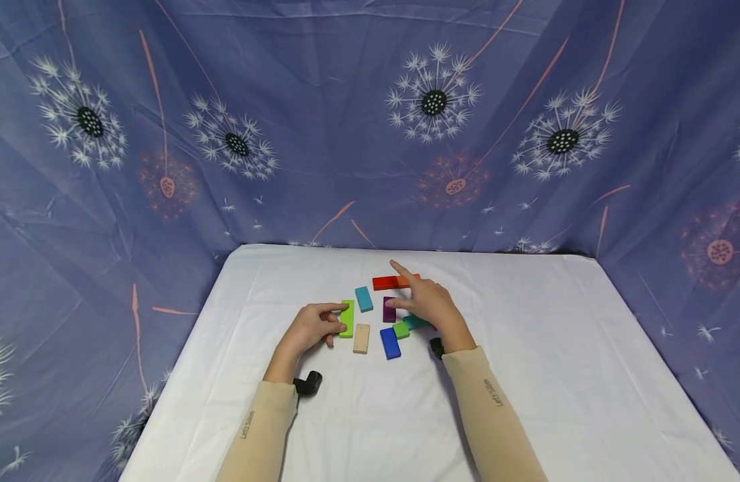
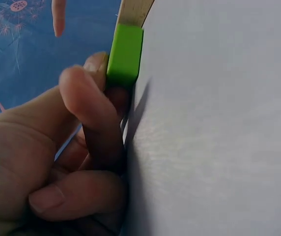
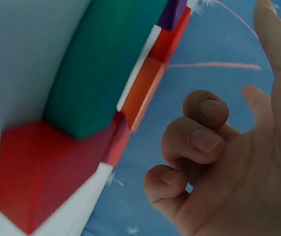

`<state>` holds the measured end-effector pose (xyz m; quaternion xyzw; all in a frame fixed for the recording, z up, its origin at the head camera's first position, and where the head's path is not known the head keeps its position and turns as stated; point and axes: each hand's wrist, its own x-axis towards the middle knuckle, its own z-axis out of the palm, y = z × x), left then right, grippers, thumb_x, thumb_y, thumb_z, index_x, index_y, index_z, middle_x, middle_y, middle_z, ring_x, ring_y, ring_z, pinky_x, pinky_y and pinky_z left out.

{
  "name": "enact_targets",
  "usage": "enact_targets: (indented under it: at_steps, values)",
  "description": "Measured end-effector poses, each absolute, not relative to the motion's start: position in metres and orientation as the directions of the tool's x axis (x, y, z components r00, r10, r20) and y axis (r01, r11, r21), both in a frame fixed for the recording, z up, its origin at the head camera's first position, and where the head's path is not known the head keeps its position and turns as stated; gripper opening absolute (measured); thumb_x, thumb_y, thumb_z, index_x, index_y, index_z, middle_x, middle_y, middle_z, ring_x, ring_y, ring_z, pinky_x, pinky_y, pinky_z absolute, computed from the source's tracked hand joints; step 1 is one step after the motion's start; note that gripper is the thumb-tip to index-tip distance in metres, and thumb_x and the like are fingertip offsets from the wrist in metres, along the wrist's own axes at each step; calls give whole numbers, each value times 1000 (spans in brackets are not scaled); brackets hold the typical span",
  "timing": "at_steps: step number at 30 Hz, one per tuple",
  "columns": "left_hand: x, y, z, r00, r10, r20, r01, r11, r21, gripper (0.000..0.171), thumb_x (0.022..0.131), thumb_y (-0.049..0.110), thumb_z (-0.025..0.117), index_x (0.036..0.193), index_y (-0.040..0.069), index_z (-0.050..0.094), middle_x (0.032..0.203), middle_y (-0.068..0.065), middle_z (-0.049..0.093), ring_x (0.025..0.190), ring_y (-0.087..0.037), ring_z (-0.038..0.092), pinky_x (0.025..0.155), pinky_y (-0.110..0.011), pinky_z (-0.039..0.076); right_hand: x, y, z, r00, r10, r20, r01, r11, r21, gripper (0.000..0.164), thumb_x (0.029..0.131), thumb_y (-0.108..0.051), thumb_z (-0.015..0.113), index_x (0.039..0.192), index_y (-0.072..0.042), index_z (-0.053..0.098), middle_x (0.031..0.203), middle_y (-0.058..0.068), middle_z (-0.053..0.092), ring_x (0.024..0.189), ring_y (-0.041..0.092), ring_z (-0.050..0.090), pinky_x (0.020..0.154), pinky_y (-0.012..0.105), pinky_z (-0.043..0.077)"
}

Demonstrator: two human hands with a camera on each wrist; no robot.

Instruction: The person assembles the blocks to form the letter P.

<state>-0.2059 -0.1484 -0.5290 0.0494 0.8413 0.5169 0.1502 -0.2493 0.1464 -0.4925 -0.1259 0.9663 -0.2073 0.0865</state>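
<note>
At the left of a group of wooden blocks, my left hand holds a lime green block by its ends, index fingertip at the far one, thumb at the near one. In the left wrist view the lime green block stands close along the white cloth. My right hand hovers over the right side of the group and holds nothing. Its index finger points forward; the other fingers are loosely curled. Beneath it lie a purple block, a teal block and a dark red block, the last mostly hidden in the head view.
Between the hands lie a light blue block, a plain wood block, a blue block and a small green block. A red block meets an orange one behind. A patterned curtain borders the white table.
</note>
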Motion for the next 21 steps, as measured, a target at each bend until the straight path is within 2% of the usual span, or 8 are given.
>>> enact_targets:
  at_steps: [3,5,7,9,13,18,19,21]
  values:
    - [-207,-148,-528,-945,252,-209,-70,469,880,51,91,15,83,141,17,71,86,-4,73,50,-15,65,76,-30,54,-250,138,-496,-950,-282,-135,-205,888,-412,100,90,-66,75,169,-48,17,88,4,70,86,26,70,81,46,57]
    - [-208,-148,-527,-943,255,-215,-72,473,878,51,91,15,83,141,18,71,86,-4,73,50,-15,65,77,-29,53,-251,134,-498,-949,-279,-146,-200,893,-403,98,90,-66,75,169,-48,19,103,4,76,95,25,72,85,46,58]
    - [-209,-148,-527,-941,258,-217,-71,478,876,51,91,15,83,140,18,71,86,-3,73,50,-15,65,79,-29,53,-251,129,-500,-949,-276,-152,-197,896,-398,97,89,-65,76,168,-49,21,120,5,77,99,25,71,85,46,59]
    - [-210,-147,-528,-940,263,-215,-63,487,871,51,91,15,83,140,19,72,85,-3,73,50,-15,64,80,-30,53,-252,126,-503,-948,-277,-156,-198,898,-394,95,90,-64,76,168,-49,23,126,6,76,98,25,70,85,45,58]
    - [-212,-146,-527,-939,271,-213,-48,509,859,51,91,16,83,140,21,72,85,-2,72,51,-15,64,83,-30,51,-252,119,-507,-944,-293,-149,-218,897,-383,92,90,-61,77,167,-48,27,114,6,76,92,25,67,83,43,58]
    - [-213,-143,-525,-933,272,-237,-62,528,847,51,91,18,84,140,24,72,86,-3,71,52,-14,63,78,-31,51,-252,112,-509,-939,-313,-144,-248,903,-350,90,89,-60,79,166,-45,33,98,3,73,92,27,67,85,45,59]
    - [-213,-143,-524,-931,274,-240,-63,528,847,51,91,18,84,140,24,72,86,-3,71,52,-14,63,77,-31,51,-253,111,-510,-937,-316,-149,-252,906,-339,89,90,-60,78,165,-45,33,98,3,73,92,27,67,86,45,60]
    - [-214,-142,-523,-930,279,-241,-62,526,848,51,91,17,84,140,23,72,86,-4,71,51,-14,63,75,-30,51,-253,109,-511,-935,-319,-154,-255,908,-331,88,90,-59,78,165,-45,34,108,3,75,95,28,67,90,46,59]
